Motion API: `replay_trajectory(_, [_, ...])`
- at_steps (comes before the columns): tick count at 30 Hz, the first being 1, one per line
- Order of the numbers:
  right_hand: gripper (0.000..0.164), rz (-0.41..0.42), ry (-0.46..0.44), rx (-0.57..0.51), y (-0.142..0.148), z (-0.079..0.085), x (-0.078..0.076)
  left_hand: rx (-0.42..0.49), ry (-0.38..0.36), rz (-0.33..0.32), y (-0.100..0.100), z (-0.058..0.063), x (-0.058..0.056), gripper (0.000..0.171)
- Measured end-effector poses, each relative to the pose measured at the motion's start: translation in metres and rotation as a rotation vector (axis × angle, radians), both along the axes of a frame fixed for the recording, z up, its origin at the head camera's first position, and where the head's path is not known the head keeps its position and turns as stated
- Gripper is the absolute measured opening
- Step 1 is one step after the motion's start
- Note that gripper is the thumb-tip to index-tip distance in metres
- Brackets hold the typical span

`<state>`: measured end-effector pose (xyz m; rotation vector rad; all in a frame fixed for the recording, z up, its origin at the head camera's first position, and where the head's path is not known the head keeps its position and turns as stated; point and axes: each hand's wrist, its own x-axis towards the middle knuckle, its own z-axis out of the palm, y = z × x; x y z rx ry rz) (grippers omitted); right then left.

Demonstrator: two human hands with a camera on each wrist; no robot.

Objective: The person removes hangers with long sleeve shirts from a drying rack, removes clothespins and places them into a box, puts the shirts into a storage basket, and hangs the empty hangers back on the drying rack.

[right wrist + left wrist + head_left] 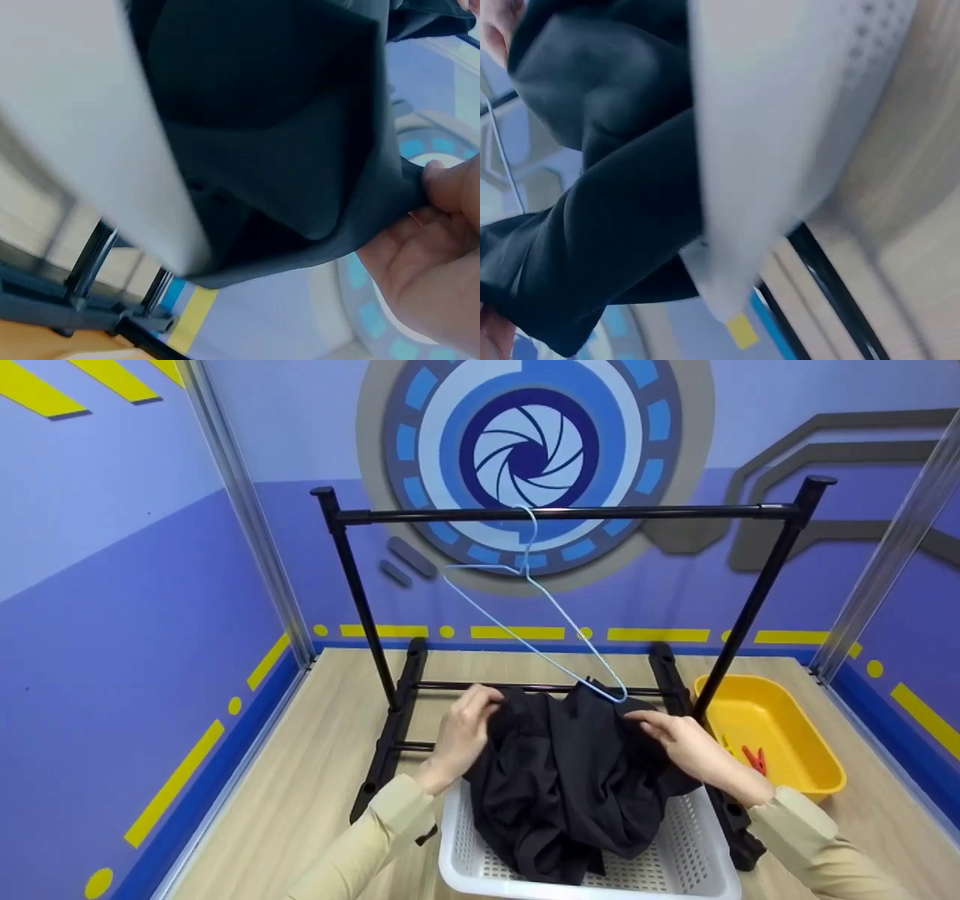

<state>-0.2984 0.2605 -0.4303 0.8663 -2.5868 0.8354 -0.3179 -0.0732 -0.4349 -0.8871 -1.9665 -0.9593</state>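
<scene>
A black garment [570,780] is bunched over a white basket [592,889], its kind hidden by the folds. At its upper left edge, my left hand [459,739] pinches the cloth. The right hand [694,746] grips the upper right edge; the right wrist view shows thumb and fingers of this hand [427,247] holding the fabric [300,165]. A light blue wire hanger [555,604] hangs tilted from a black rod, its lower corner in front of the garment's top. In the left wrist view, only a bit of the left hand [495,330] appears by the cloth.
The black rack [637,513] stands behind the basket, its feet on the wooden table [300,787]. To the right sits a yellow tub [795,735] with a red clothespin [754,760] and a yellow piece inside. Blue patterned walls [135,622] enclose the table.
</scene>
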Motion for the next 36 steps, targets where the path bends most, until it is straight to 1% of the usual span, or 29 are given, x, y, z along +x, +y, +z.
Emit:
replay_trajectory(3, [0.024,0.032,-0.032,0.024,-0.004,0.002,0.004,-0.05,0.063,-0.101,0.009,0.005,0.009,0.004])
replay_trajectory(5, [0.025,0.043,-0.06,0.035,-0.006,0.004,0.006,-0.098,0.101,-0.135,0.015,0.009,0.016,0.004])
replay_trajectory(7, [0.025,0.053,-0.086,0.04,-0.009,0.006,0.008,-0.142,0.139,-0.156,0.021,0.012,0.023,0.004])
replay_trajectory(11, [0.026,0.083,-0.123,0.041,-0.013,0.01,0.013,-0.226,0.179,-0.232,0.031,0.019,0.037,0.01])
replay_trajectory(15, [0.027,0.158,-0.162,0.048,-0.019,0.014,0.019,-0.319,0.208,-0.313,0.038,0.024,0.048,0.011])
replay_trajectory(19, [0.027,0.261,-0.188,0.063,-0.024,0.016,0.025,-0.431,0.252,-0.349,0.043,0.025,0.055,0.009])
replay_trajectory(22, [0.027,0.347,-0.213,0.077,-0.028,0.016,0.03,-0.495,0.258,-0.389,0.045,0.024,0.06,0.01])
replay_trajectory(26, [0.026,0.475,-0.276,0.101,-0.031,0.015,0.034,-0.584,0.234,-0.437,0.047,0.02,0.065,0.01])
replay_trajectory(29, [0.026,0.551,-0.31,0.121,-0.033,0.013,0.035,-0.669,0.226,-0.444,0.047,0.016,0.067,0.009])
replay_trajectory(31, [0.025,0.585,-0.32,0.134,-0.034,0.01,0.035,-0.722,0.215,-0.456,0.048,0.014,0.068,0.01])
replay_trajectory(34, [0.025,0.615,-0.322,0.157,-0.035,0.006,0.034,-0.789,0.207,-0.47,0.049,0.01,0.067,0.008])
replay_trajectory(36, [0.025,0.635,-0.324,0.169,-0.035,0.003,0.033,-0.826,0.185,-0.481,0.049,0.007,0.067,0.007])
